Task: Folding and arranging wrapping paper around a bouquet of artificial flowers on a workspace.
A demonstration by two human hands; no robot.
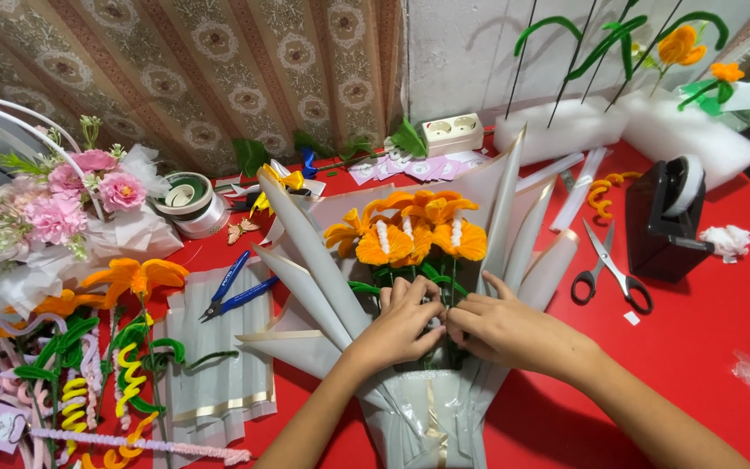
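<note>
A bouquet of orange pipe-cleaner flowers with green stems lies on the red table, wrapped in pale grey paper that fans out around it. My left hand and my right hand meet at the stems just below the blooms, fingers curled and pressed into the green stalks. The wrap narrows to a gathered base between my forearms.
Scissors and a black tape dispenser lie to the right. Blue pliers, folded grey paper, a ribbon roll and pink flowers sit left. Foam blocks with wire stems stand behind.
</note>
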